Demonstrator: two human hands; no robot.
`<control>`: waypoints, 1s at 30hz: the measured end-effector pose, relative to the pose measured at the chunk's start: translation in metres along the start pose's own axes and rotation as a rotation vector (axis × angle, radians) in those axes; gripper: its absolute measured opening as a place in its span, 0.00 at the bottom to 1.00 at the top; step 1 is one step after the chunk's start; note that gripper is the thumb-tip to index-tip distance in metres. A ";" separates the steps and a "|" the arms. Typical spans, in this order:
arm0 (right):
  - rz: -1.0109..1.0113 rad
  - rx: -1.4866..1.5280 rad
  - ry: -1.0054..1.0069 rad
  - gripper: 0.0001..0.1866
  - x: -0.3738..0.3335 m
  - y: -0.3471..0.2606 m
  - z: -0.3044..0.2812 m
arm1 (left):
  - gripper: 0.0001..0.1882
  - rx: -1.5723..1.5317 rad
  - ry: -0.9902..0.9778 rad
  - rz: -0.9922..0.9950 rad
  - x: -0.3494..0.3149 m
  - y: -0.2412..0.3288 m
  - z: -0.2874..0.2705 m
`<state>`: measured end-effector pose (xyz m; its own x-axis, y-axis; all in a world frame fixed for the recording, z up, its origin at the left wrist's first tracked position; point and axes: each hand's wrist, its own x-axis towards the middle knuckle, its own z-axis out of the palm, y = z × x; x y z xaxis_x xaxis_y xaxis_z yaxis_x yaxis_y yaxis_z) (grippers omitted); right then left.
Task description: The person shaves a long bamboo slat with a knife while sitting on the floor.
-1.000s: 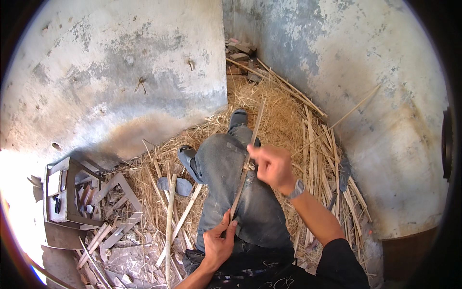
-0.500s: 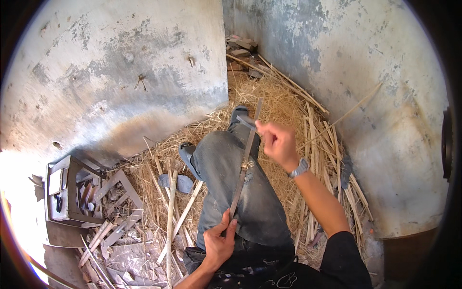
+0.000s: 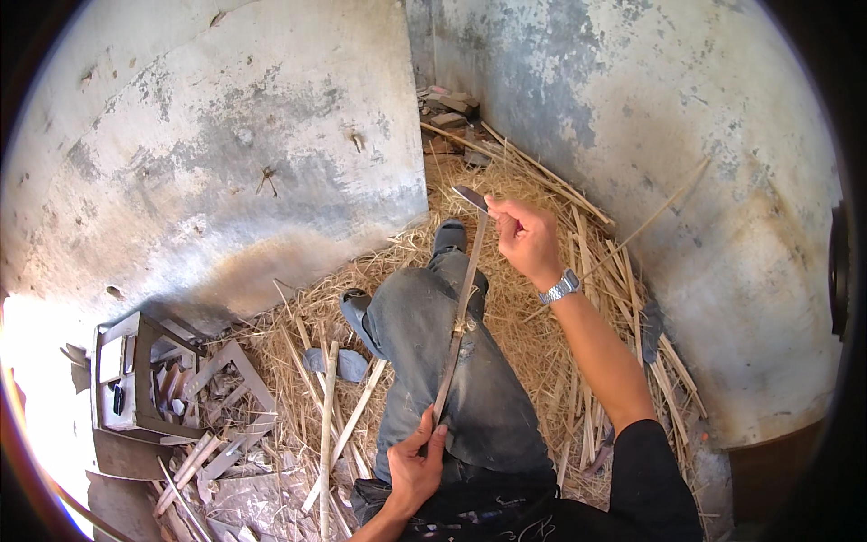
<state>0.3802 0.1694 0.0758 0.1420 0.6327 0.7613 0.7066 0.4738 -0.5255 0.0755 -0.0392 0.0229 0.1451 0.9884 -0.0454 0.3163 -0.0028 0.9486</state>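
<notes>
My left hand pinches the near end of a long, thin brown strip, which looks like split bamboo, between thumb and fingers. The strip runs away from me over the thigh of my grey trousers. At its far end, my right hand is closed round a small knife, with the blade pointing left across the strip. The knife's handle is hidden in my fist. Small pale shavings sit on the strip and trousers at mid-length.
Straw-like shavings cover the floor round my legs. Long pale strips lie along the right wall, with others at left. A broken wooden frame and debris stand at the lower left; rubble fills the far corner.
My right hand has moved the knife away from me along the strip to its far end. My left hand still grips the near end. The whole view has shifted slightly.
</notes>
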 end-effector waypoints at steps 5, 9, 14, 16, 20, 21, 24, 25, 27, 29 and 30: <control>-0.013 -0.019 -0.007 0.15 0.004 0.005 0.007 | 0.20 0.026 -0.040 -0.065 0.002 0.007 -0.003; -0.006 -0.036 -0.119 0.15 -0.015 -0.007 0.006 | 0.20 0.007 -0.021 -0.042 0.003 0.000 -0.002; -0.061 0.142 -0.114 0.12 -0.076 -0.051 0.020 | 0.21 -0.058 -0.044 -0.138 0.007 0.003 -0.003; -0.071 0.214 -0.099 0.11 -0.098 -0.068 0.017 | 0.22 -0.100 -0.017 -0.088 0.005 -0.010 0.000; 0.236 0.461 -0.205 0.10 -0.118 -0.075 0.000 | 0.22 -0.146 -0.037 -0.080 0.003 -0.007 -0.004; 0.414 0.625 -0.294 0.10 -0.118 -0.073 -0.007 | 0.22 -0.133 -0.057 -0.106 0.003 -0.004 -0.006; 0.546 0.932 -0.324 0.08 -0.119 -0.068 -0.022 | 0.22 -0.097 -0.054 -0.063 0.002 -0.004 -0.004; 0.663 1.110 -0.264 0.08 -0.118 -0.067 -0.025 | 0.22 -0.074 -0.036 -0.002 0.003 -0.006 -0.003; 0.673 1.062 -0.227 0.09 -0.110 -0.076 -0.031 | 0.22 -0.084 -0.030 -0.001 0.002 -0.009 -0.001; 0.734 0.878 -0.157 0.10 -0.095 -0.090 -0.031 | 0.21 -0.092 -0.028 -0.003 0.002 -0.008 -0.002; 0.735 0.878 -0.153 0.10 -0.093 -0.087 -0.028 | 0.21 -0.055 -0.018 0.015 0.002 -0.004 -0.002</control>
<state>0.3244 0.0523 0.0615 0.1916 0.9715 0.1399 -0.2458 0.1855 -0.9514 0.0727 -0.0366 0.0198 0.1661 0.9855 -0.0359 0.2618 -0.0090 0.9651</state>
